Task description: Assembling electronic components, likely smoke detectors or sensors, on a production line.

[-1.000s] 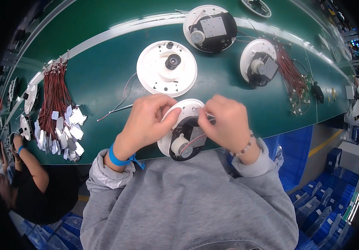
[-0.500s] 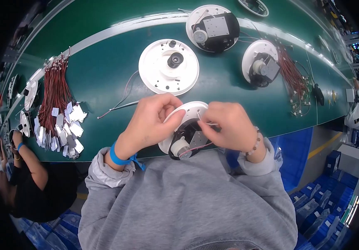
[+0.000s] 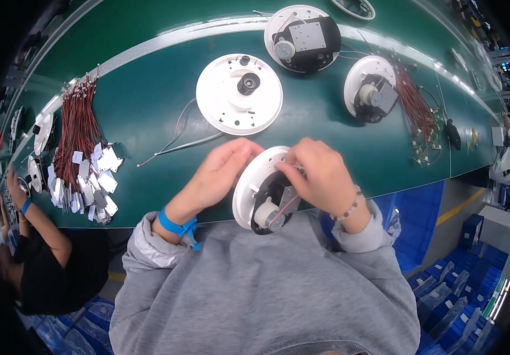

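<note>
A white round plate [image 3: 244, 192] stands tilted in front of my body, close to the table's near edge. On its right face are a black base and a silver and white motor [image 3: 271, 214] with a pinkish wire. My left hand [image 3: 222, 167] is at the plate's left side, its fingertips hidden behind the rim. At the upper right, my right hand [image 3: 317, 171] is closed, thumb and forefinger pinched beside the plate's holes; what lies between them is hidden. Just beyond lies a larger white disc [image 3: 210, 103] with a black cylindrical part [image 3: 248, 84] and trailing wires.
On the left of the green table [image 3: 148, 89] lies a bundle of red-brown wires [image 3: 77, 124] with silvery tabs [image 3: 92, 183]. Two similar motor assemblies [image 3: 308, 38] [image 3: 373, 94] sit farther back. More wires [image 3: 415, 103] lie at right. Another person's arm [image 3: 45, 228] shows at far left.
The plate has turned more edge-on and shifted slightly right. My left hand's thumb has left its front face, and the fingers are now behind the rim. The thin white wire at my right fingers no longer shows.
</note>
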Action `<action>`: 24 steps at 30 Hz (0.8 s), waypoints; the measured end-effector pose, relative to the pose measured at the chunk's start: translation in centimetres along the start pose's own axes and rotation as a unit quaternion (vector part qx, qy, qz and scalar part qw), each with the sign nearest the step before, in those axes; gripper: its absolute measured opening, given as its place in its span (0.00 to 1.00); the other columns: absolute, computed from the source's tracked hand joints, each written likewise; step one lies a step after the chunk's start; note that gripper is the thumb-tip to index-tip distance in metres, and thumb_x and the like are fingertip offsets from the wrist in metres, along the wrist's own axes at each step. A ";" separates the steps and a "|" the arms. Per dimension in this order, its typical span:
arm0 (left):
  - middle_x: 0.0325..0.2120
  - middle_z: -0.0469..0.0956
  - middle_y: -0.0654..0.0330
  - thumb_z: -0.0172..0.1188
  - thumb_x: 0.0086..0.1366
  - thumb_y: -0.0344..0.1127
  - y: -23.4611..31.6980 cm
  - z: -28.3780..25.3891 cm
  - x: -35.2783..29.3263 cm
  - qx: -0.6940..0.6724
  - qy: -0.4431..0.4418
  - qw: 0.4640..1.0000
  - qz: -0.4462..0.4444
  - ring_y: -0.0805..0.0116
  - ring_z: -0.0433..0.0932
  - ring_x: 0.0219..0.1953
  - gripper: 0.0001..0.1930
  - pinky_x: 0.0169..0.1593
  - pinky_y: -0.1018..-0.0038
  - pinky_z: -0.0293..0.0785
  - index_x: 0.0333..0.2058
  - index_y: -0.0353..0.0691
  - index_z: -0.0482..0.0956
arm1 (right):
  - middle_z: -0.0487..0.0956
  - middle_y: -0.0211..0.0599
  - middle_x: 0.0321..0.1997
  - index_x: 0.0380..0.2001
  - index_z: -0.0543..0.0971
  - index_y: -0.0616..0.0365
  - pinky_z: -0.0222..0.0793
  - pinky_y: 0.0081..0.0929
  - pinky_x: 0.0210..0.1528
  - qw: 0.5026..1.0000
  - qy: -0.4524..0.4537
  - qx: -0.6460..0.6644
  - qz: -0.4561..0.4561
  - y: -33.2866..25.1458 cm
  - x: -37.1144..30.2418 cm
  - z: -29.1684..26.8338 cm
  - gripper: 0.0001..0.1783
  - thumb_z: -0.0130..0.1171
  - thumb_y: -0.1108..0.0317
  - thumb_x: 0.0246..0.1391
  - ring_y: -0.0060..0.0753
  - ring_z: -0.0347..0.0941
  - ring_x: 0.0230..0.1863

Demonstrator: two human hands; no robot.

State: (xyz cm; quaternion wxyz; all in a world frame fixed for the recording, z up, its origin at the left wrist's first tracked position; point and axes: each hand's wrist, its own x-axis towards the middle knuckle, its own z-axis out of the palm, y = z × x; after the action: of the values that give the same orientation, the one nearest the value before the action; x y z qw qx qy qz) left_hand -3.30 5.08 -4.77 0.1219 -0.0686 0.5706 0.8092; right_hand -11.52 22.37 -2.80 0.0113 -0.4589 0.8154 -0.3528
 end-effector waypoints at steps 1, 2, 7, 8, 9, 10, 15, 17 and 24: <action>0.28 0.71 0.63 0.40 0.63 0.35 -0.6 0.3 0.1 -0.013 0.018 1.000 -0.015 0.82 0.68 0.31 0.12 0.35 0.84 0.66 0.40 0.33 0.66 | 0.69 0.34 0.19 0.15 0.70 0.59 0.60 0.25 0.21 1.000 -0.003 0.002 -0.006 0.0 -0.1 -0.1 0.09 0.61 0.72 0.34 0.35 0.66 0.21; 0.27 0.71 0.64 0.42 0.62 0.33 -1.3 0.4 -0.2 -0.021 0.009 1.000 -0.021 0.82 0.68 0.30 0.12 0.34 0.85 0.65 0.41 0.33 0.64 | 0.69 0.34 0.19 0.15 0.70 0.59 0.60 0.25 0.21 1.000 0.000 -0.001 -0.006 -0.1 -0.3 -0.1 0.09 0.61 0.72 0.34 0.35 0.66 0.21; 0.34 0.72 0.57 0.53 0.53 0.22 -3.0 -0.9 -0.8 0.018 -0.093 0.993 -0.068 0.76 0.71 0.36 0.20 0.37 0.82 0.69 0.46 0.33 0.61 | 0.71 0.35 0.24 0.15 0.70 0.58 0.63 0.21 0.26 0.984 -0.008 0.179 0.005 -0.1 -1.1 0.8 0.10 0.63 0.73 0.32 0.31 0.68 0.25; 0.31 0.73 0.59 0.53 0.53 0.24 -2.3 -0.2 -0.8 0.051 -0.064 0.995 -0.062 0.78 0.72 0.32 0.13 0.35 0.82 0.69 0.39 0.31 0.68 | 0.71 0.35 0.24 0.15 0.70 0.58 0.63 0.21 0.26 0.985 -0.005 0.174 0.001 -0.1 -1.2 1.0 0.10 0.63 0.73 0.32 0.31 0.68 0.25; 0.31 0.73 0.59 0.53 0.53 0.24 -2.3 -0.2 -0.6 0.054 -0.066 0.995 -0.056 0.78 0.72 0.32 0.13 0.35 0.82 0.69 0.39 0.31 0.68 | 0.72 0.36 0.26 0.15 0.69 0.58 0.64 0.21 0.29 0.979 0.011 0.202 -0.003 -0.1 -1.1 1.1 0.10 0.62 0.74 0.33 0.30 0.69 0.28; 0.30 0.73 0.61 0.53 0.54 0.24 -2.3 -0.3 -0.4 0.102 -0.087 0.989 -0.056 0.78 0.71 0.31 0.10 0.33 0.83 0.69 0.37 0.32 0.70 | 0.73 0.37 0.29 0.15 0.69 0.58 0.65 0.20 0.32 0.972 0.026 0.232 -0.007 0.0 -1.1 1.2 0.10 0.62 0.74 0.34 0.28 0.70 0.30; 0.22 0.73 0.58 0.50 0.55 0.28 -0.6 0.2 -0.6 0.322 -0.089 0.941 0.054 0.73 0.72 0.23 0.05 0.27 0.79 0.67 0.28 0.33 0.71 | 0.72 0.43 0.37 0.26 0.66 0.59 0.64 0.22 0.41 0.842 -0.069 0.522 0.122 1.2 -2.4 2.1 0.09 0.56 0.75 0.41 0.28 0.69 0.38; 0.20 0.72 0.53 0.48 0.55 0.28 -0.2 -0.3 -1.1 0.438 -0.028 0.886 0.146 0.59 0.71 0.21 0.05 0.25 0.74 0.65 0.25 0.34 0.70 | 0.73 0.45 0.34 0.31 0.64 0.60 0.66 0.25 0.41 0.753 -0.042 0.636 0.167 1.7 -2.9 1.9 0.10 0.52 0.71 0.45 0.30 0.70 0.37; 0.12 0.66 0.65 0.47 0.57 0.28 3.1 -5.6 -5.3 0.409 0.058 0.911 0.000 0.81 0.65 0.16 0.07 0.19 0.85 0.61 0.21 0.33 0.68 | 0.73 0.48 0.28 0.27 0.65 0.63 0.68 0.26 0.37 0.765 -0.011 0.618 0.178 1.8 -2.8 3.7 0.15 0.40 0.60 0.54 0.33 0.72 0.32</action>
State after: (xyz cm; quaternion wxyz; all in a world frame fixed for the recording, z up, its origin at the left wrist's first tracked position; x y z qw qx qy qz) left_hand 0.82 -1.83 -2.54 0.1060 -0.0592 0.8579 0.4993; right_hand -10.00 22.97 -7.53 0.3643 -0.2029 0.4876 -0.7671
